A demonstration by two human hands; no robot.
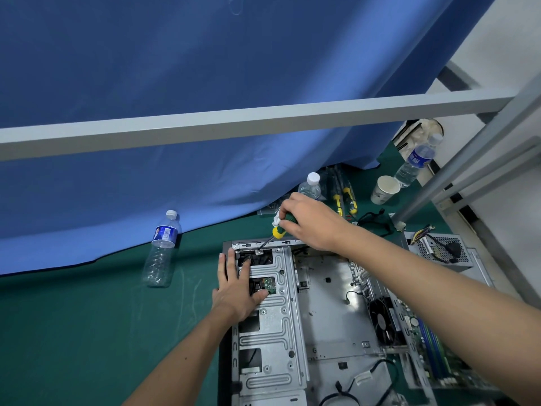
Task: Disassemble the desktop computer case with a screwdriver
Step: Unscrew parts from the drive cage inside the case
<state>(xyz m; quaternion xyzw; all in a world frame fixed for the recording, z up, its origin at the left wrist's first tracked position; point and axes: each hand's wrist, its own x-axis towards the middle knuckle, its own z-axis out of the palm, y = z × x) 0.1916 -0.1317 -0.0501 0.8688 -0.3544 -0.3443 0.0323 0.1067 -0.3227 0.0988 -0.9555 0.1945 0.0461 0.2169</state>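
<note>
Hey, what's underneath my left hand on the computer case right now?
The left hand rests flat on the grey metal drive cage of the case. Beside the fingers a cutout shows a small green circuit board and dark parts below. Whatever lies directly under the palm is covered.

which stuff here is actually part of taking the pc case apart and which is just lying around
In the job:
- computer case
- screwdriver, gripped by the right hand, tip at a screw on the case's far edge
- left hand, flat on the metal drive cage

Lying about:
- three water bottles, one at
- paper cup
- spare screwdrivers
- power supply
</note>
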